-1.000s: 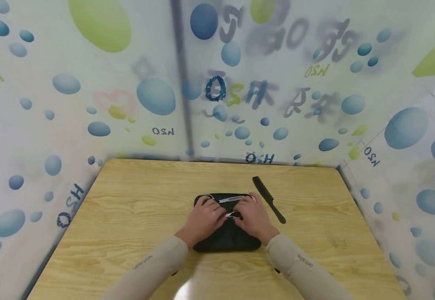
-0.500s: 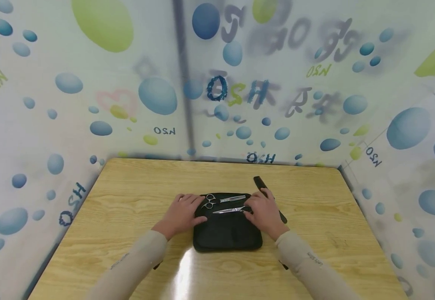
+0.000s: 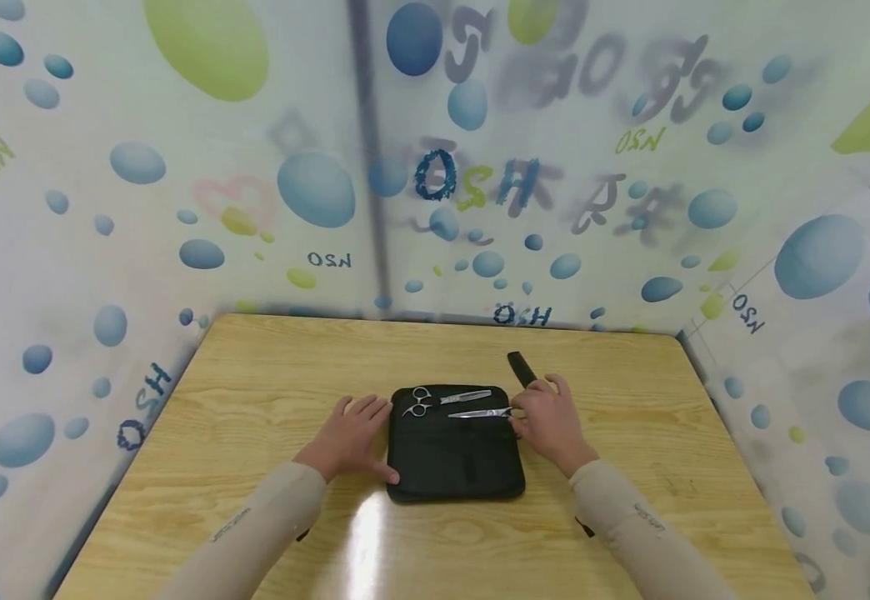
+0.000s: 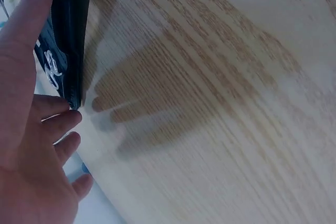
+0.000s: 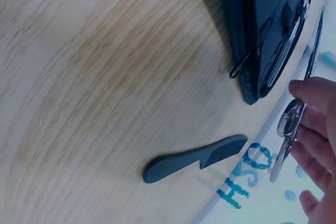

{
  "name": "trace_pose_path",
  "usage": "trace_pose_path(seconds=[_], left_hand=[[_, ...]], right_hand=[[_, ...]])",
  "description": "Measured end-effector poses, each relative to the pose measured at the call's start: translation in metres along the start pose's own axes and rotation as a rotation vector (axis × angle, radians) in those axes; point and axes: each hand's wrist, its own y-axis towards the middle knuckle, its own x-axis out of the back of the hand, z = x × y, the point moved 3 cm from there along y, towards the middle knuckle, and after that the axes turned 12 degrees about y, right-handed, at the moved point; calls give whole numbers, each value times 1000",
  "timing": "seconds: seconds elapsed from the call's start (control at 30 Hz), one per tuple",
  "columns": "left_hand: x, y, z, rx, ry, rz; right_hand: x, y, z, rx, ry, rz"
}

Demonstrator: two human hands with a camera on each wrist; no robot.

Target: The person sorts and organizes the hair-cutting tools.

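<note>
My right hand (image 3: 552, 423) pinches a pair of silver hair scissors (image 3: 476, 413) by the handle end, its blades pointing left over a black zip case (image 3: 453, 467). In the right wrist view the scissors (image 5: 290, 121) are raised above the level of the case (image 5: 275, 24), between thumb and fingers of the hand (image 5: 320, 124). My left hand (image 3: 351, 440) lies spread along the case's left edge, thumb at its lower left corner. Thinning shears (image 3: 467, 397) lie flat on the case's upper part, their finger rings at the left.
A black comb (image 3: 521, 368) lies on the wooden table (image 3: 270, 392) just behind my right hand, partly covered by it. In the right wrist view the whole comb (image 5: 194, 158) shows beside the case. Walls printed with bubbles enclose the table at the back and sides.
The hands have drawn apart. My left hand let go of the scissors and moved left to the case's edge; my right hand carried the scissors rightward, uncovering the shears and the case top.
</note>
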Motion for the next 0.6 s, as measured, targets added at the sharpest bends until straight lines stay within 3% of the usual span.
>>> trace_pose_path(seconds=[0.3, 0.6], left_hand=[[-10, -2, -3, -40, -3, 59], [-9, -2, -7, -30, 3, 49]], right_hand=[[7, -5, -14, -37, -18, 6], [6, -10, -25, -75, -42, 35]])
